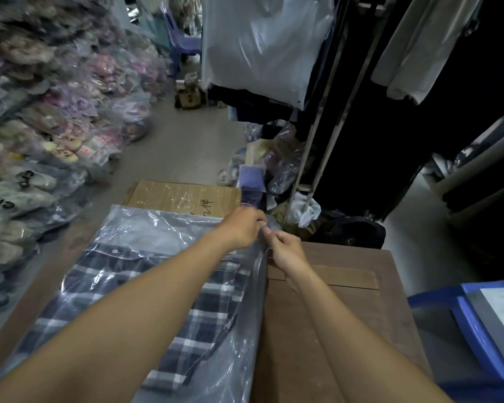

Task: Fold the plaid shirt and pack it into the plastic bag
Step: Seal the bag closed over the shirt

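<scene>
The fingertips of both hands meet at the far right corner of the plastic bag point(146, 228), pinched narrow on its edge; the left hand point(240, 228) reaches across the bag from the left and closes thumb and fingers on the film from above, while the right hand point(285, 251) grips the same edge just beside it, knuckles up, the two hands all but touching; from this I judge the step in hand to be closing or sealing the bag's open side, which runs down the right edge towards the person.

To do it well, the film wants holding taut between the two pinches, the layers lined up flush before pressing, and the hands working along the edge in short stretches so no wrinkle or trapped air is left; whether there is an adhesive strip I cannot tell.

The plaid shirt point(204, 309) lies folded flat inside the bag, dark blue and white checks showing through the film, its collar end towards the far side; the bag rests on the brown table point(332, 315), its far end over a taped cardboard box point(181, 196).

Around it, heaps of bagged goods point(41, 112) fill the left side; a blue tray point(477, 321) at the right holds what looks like a flat pale sheet.
</scene>
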Motion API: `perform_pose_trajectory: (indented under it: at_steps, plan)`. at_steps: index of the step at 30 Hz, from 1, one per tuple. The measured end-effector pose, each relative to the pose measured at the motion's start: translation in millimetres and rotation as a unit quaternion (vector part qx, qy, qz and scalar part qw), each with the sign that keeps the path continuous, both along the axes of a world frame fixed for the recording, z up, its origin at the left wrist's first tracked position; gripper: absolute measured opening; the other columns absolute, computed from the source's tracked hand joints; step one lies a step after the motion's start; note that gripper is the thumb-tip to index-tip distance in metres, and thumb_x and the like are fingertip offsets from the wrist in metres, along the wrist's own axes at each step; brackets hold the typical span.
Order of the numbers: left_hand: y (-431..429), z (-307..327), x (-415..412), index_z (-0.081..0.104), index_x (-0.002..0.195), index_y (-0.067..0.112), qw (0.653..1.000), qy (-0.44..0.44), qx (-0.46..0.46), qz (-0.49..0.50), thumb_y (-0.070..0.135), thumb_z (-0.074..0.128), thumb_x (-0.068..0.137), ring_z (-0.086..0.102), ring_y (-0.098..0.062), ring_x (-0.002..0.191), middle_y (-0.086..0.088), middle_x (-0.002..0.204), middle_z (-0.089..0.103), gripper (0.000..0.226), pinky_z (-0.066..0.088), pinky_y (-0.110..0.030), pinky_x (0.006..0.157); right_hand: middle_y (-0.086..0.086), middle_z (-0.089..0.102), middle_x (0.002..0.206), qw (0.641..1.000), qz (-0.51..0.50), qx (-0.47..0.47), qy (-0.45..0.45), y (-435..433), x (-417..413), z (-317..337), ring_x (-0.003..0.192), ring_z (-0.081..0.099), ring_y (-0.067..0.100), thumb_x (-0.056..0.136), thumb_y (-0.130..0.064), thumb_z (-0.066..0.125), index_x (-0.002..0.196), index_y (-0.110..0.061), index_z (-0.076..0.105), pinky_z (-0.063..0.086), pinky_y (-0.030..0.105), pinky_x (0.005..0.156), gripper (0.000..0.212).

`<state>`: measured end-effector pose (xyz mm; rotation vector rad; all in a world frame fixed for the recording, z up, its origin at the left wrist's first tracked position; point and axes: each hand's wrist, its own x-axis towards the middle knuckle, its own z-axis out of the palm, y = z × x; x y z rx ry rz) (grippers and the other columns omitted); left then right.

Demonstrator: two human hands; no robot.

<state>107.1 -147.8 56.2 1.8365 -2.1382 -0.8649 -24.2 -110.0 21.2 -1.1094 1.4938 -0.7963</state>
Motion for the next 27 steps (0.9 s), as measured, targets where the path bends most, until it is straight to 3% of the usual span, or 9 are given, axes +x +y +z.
perform_pose_trajectory:
  at_steps: [3,8,11,15,22,25,27]
  plan:
    - [-2.1,-0.3,0.4,0.071,0.102,0.009,0.999,0.044,0.010,0.016,0.021,0.054,0.098,0.060,-0.026,0.099,-0.010,0.105,0.070,0.021,0.042,-0.030,0.080,-0.001,0.057,0.065,0.999,-0.006,-0.038,0.013,-0.9,0.4,0.3,0.061,0.049,0.010,0.100,-0.025,0.057,0.082,-0.013,0.072,0.040,0.021,0.057,0.026]
    - [-5.6,-2.2,6.4,0.064,0.082,0.024,0.998,0.042,-0.016,0.050,0.024,0.053,0.097,0.063,-0.026,0.095,-0.003,0.098,0.070,0.018,0.051,-0.042,0.087,0.014,0.068,0.069,0.998,0.016,-0.020,0.052,6.7,1.9,-4.9,0.067,0.060,0.022,0.096,-0.028,0.062,0.065,-0.023,0.071,0.056,0.050,0.073,0.032]
    - [-5.2,-2.1,4.5,0.060,0.081,0.026,0.998,0.031,-0.033,0.050,0.024,0.052,0.098,0.061,-0.026,0.098,-0.002,0.101,0.070,0.019,0.048,-0.042,0.090,0.018,0.066,0.064,0.993,0.054,-0.020,0.099,16.8,-3.5,-6.4,0.060,0.058,0.027,0.093,-0.033,0.064,0.066,-0.004,0.071,0.056,0.053,0.070,0.040]
    - [-5.4,-0.7,-3.3,0.061,0.083,0.024,0.997,0.030,-0.048,0.047,0.023,0.051,0.098,0.061,-0.028,0.101,-0.004,0.107,0.070,0.018,0.048,-0.043,0.090,0.025,0.071,0.076,0.981,0.116,0.010,0.155,27.3,-19.8,-4.7,0.078,0.068,0.042,0.088,-0.040,0.064,0.073,0.000,0.071,0.056,0.054,0.073,0.044]
    - [-12.6,6.9,-17.2,0.061,0.085,0.022,0.992,0.037,-0.089,0.081,0.018,0.046,0.099,0.059,-0.029,0.101,-0.006,0.105,0.070,0.021,0.048,-0.043,0.088,0.023,0.075,0.083,0.970,0.171,0.113,0.134,51.5,-36.3,21.4,0.073,0.072,0.027,0.091,-0.026,0.068,0.085,0.009,0.072,0.060,0.042,0.077,0.036]
    - [-20.7,11.1,-18.4,0.066,0.095,0.015,0.986,0.058,-0.092,0.127,0.019,0.045,0.101,0.059,-0.028,0.103,-0.005,0.110,0.068,0.022,0.048,-0.040,0.085,0.011,0.073,0.075,0.938,0.261,0.150,0.172,70.0,-44.0,25.7,0.070,0.071,0.020,0.092,-0.016,0.066,0.083,0.005,0.073,0.057,0.024,0.062,0.024]
    - [-26.2,12.5,-18.1,0.066,0.098,0.013,0.986,0.053,-0.088,0.135,0.018,0.045,0.101,0.058,-0.027,0.104,-0.006,0.113,0.068,0.022,0.045,-0.037,0.083,0.012,0.073,0.076,0.910,0.320,0.183,0.190,82.7,-48.0,27.4,0.070,0.070,0.019,0.092,-0.010,0.063,0.076,-0.004,0.072,0.053,0.017,0.053,0.019]
